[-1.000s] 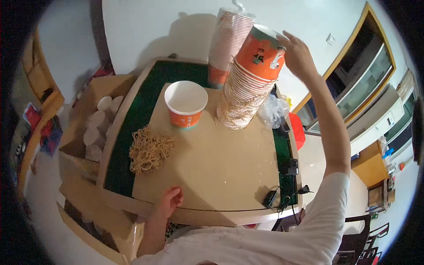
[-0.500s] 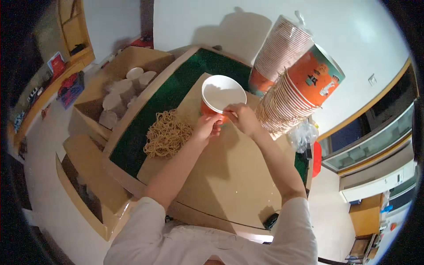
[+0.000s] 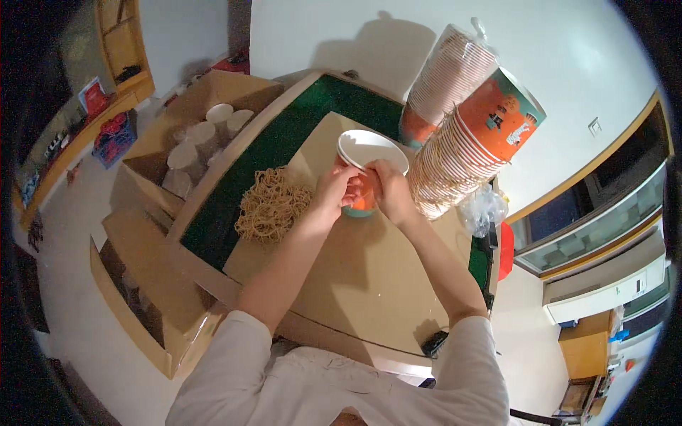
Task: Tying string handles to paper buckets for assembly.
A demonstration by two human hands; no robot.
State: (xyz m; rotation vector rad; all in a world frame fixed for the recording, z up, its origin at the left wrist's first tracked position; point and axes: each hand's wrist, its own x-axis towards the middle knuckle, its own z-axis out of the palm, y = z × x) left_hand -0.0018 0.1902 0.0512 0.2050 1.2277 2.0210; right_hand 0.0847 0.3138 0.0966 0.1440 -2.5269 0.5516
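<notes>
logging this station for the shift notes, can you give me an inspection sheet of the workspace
surface: tan board lying on a green-topped table.
job's things: orange paper cup, open and upright, white inside.
clutter: pile of rubber bands left of the cup; leaning stack of orange cups; second cup stack in plastic wrap; crumpled clear plastic; small dark object at the near edge.
grippers: left hand and right hand both grip the cup's side.
cables: nothing seen.
surroundings: open cardboard box holding lidded cups, left of the table; white wall.
</notes>
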